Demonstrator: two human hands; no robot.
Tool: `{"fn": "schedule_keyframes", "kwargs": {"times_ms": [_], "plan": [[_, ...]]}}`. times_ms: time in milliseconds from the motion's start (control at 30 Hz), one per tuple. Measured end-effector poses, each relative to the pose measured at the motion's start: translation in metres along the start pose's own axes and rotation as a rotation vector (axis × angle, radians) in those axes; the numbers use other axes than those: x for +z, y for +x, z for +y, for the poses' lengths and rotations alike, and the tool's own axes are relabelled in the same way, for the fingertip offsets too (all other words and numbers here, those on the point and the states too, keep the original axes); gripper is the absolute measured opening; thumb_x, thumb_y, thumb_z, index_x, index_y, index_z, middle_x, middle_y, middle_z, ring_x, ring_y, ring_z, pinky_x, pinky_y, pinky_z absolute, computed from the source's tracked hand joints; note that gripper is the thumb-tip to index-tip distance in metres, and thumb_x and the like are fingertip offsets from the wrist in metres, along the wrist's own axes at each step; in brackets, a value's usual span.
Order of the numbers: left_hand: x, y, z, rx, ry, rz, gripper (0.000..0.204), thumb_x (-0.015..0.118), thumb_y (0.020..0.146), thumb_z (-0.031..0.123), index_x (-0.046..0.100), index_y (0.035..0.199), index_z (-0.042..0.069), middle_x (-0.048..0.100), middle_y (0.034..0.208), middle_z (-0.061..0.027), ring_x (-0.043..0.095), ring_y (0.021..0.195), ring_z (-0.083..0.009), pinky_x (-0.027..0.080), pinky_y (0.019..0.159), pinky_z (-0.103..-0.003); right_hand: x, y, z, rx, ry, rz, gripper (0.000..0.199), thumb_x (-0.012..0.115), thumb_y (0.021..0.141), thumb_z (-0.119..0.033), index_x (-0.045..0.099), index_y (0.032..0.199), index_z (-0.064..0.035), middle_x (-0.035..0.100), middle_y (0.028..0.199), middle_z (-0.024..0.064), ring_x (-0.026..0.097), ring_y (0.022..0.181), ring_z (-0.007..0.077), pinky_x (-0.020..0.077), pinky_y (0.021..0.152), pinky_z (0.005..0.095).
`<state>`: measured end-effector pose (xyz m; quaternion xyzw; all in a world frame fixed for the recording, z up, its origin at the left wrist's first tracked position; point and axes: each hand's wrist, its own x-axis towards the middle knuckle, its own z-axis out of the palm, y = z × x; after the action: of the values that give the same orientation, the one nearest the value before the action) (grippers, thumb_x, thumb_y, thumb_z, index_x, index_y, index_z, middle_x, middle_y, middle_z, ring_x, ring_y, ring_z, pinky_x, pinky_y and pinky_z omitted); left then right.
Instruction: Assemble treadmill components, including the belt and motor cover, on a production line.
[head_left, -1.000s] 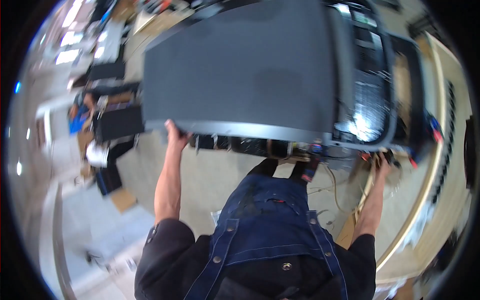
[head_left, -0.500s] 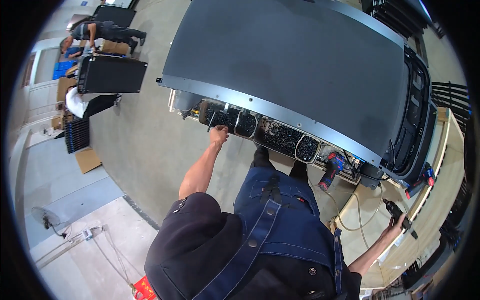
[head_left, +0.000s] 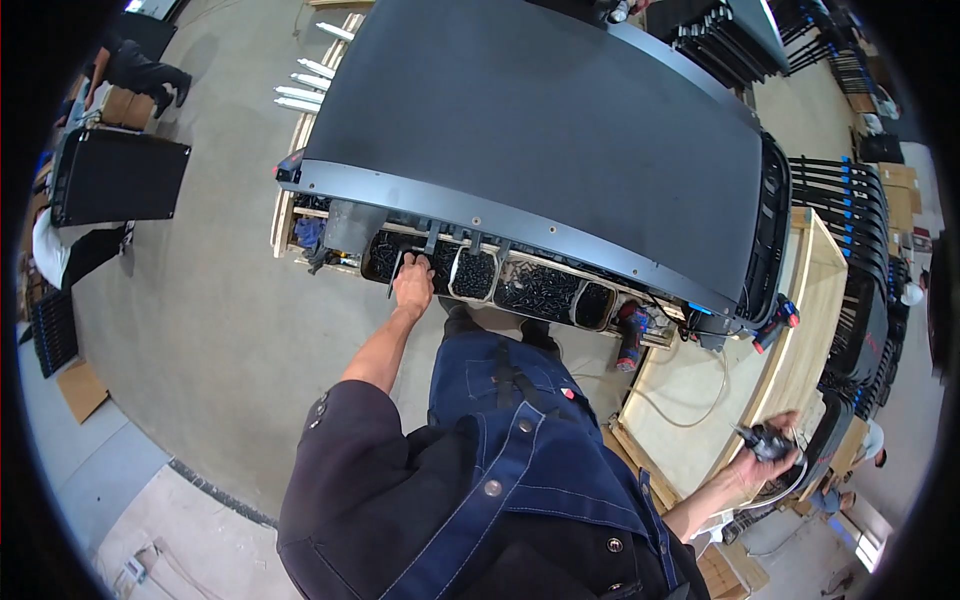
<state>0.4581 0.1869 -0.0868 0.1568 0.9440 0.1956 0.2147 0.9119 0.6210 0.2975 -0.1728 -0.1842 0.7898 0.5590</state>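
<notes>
- My left grip (head_left: 413, 286) bunches over the bins (head_left: 491, 283), seemingly set there for easy reach; contents hidden.
- My right grip (head_left: 762, 450) wraps the black tool (head_left: 766, 441), clear of the panel (head_left: 550, 130).

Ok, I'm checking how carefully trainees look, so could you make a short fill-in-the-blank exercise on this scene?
1. The left hand is at the leftmost of the bins, which hold small ____ parts.
2. The hand gripping the dark handheld tool is the person's ____ one.
3. The person's overalls are dark ____.

Missing words: black; right; blue.
</notes>
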Motion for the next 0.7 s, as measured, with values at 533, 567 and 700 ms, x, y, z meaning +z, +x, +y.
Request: {"fn": "schedule_keyframes", "kwargs": {"times_ms": [533,567,700], "plan": [[-0.008,-0.029,0.016,-0.304,-0.539,0.379,0.021,0.078,0.081,0.015,0.078,0.099,0.006,0.075,0.096,-0.0153,0.072,0.093,-0.0342,0.054,0.085,-0.041,0.113,0.003,0.27,0.461,-0.412,-0.425,0.054,0.069,0.085,-0.013,0.05,0.135,-0.0033,0.064,0.114,0.017,0.067,0.089,0.0243,0.0554,0.092,0.0462],[-0.011,-0.029,0.019,-0.279,-0.493,0.399,0.022,0.077,0.081,0.017,0.077,0.101,0.007,0.075,0.096,-0.0162,0.071,0.093,-0.0351,0.054,0.086,-0.042,0.114,0.005,0.272,0.479,-0.456,-0.468,0.054,0.069,0.085,-0.013,0.05,0.134,-0.0036,0.065,0.113,0.017,0.068,0.088,0.0245,0.0555,0.092,0.0455],[-0.031,-0.04,0.04,-0.291,-0.676,0.357,0.027,0.078,0.083,0.017,0.075,0.106,0.002,0.075,0.092,-0.0141,0.073,0.084,-0.0252,0.056,0.074,-0.037,0.115,0.006,0.277,0.513,-0.486,-0.549,0.053,0.071,0.084,-0.014,0.051,0.132,-0.0042,0.066,0.112,0.0165,0.068,0.087,0.0243,0.0555,0.092,0.0447]]}}
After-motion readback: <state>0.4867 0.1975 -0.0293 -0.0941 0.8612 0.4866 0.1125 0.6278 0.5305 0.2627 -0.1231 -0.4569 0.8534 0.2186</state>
